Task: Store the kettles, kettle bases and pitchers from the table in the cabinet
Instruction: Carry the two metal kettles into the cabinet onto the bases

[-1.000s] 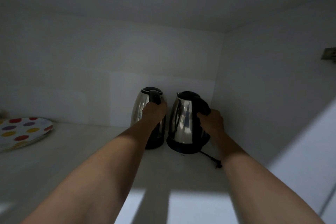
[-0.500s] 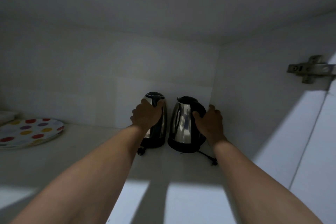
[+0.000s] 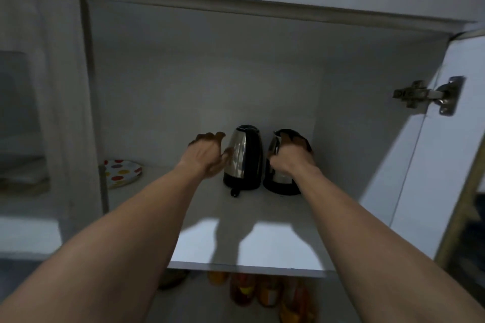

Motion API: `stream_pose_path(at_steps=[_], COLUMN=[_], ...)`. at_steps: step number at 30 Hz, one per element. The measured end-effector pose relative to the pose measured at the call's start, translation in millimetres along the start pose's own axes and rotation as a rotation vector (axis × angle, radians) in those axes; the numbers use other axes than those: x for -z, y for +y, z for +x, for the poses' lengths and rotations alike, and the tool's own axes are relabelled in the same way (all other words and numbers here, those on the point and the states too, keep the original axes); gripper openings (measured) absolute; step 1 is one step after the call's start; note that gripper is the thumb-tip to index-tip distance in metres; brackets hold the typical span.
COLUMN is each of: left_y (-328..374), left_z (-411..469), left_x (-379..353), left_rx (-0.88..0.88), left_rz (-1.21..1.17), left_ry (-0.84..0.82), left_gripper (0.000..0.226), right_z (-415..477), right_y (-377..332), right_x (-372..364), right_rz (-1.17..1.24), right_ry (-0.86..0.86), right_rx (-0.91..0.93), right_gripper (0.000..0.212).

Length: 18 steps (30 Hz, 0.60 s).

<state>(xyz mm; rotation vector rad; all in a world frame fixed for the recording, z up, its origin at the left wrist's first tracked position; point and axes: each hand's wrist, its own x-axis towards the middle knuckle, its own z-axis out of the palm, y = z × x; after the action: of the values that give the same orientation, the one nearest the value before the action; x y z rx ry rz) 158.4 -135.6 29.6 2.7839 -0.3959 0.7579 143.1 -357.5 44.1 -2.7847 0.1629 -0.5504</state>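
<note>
Two steel kettles with black handles and bases stand side by side at the back of the cabinet shelf [image 3: 262,249]. The left kettle [image 3: 245,158] stands free, a black plug lying at its foot. My left hand [image 3: 208,155] hovers just to its left, fingers spread, holding nothing. The right kettle [image 3: 282,178] is partly hidden by my right hand [image 3: 291,158], whose fingers are closed around its black handle.
A plate with coloured dots [image 3: 122,172] lies at the shelf's left end. The cabinet door [image 3: 425,165] stands open on the right, with a metal hinge [image 3: 427,94]. Several jars [image 3: 262,294] sit on the lower shelf.
My left hand has let go of the left kettle and moved off to its left. My head has drawn back, so the cabinet frame and lower shelf now show.
</note>
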Motion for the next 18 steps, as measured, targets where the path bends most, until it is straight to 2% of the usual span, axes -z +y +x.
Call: stream_pose_path(at_steps=[5, 9, 12, 18], left_y=[-12, -27, -36, -59], left_z=[-36, -72, -104, -189], left_x=[34, 65, 85, 130], left_rx=[-0.003, 0.005, 0.036, 0.161], left_rz=[-0.011, 0.014, 0.056, 0.205], left_ry=[0.015, 0.107, 0.178, 0.196], left_gripper=[0.056, 0.049, 0.041, 0.035], right_z=[-34, -59, -77, -126], right_y=[-27, -52, -71, -123], right_x=[17, 25, 24, 16], right_rz=[-0.037, 0.006, 0.056, 0.138], right_ry=[0.011, 0.045, 0.045, 0.043], right_rx=[0.028, 0.109, 0.199, 0.404], right_gripper=[0.062, 0.058, 0.059, 0.057])
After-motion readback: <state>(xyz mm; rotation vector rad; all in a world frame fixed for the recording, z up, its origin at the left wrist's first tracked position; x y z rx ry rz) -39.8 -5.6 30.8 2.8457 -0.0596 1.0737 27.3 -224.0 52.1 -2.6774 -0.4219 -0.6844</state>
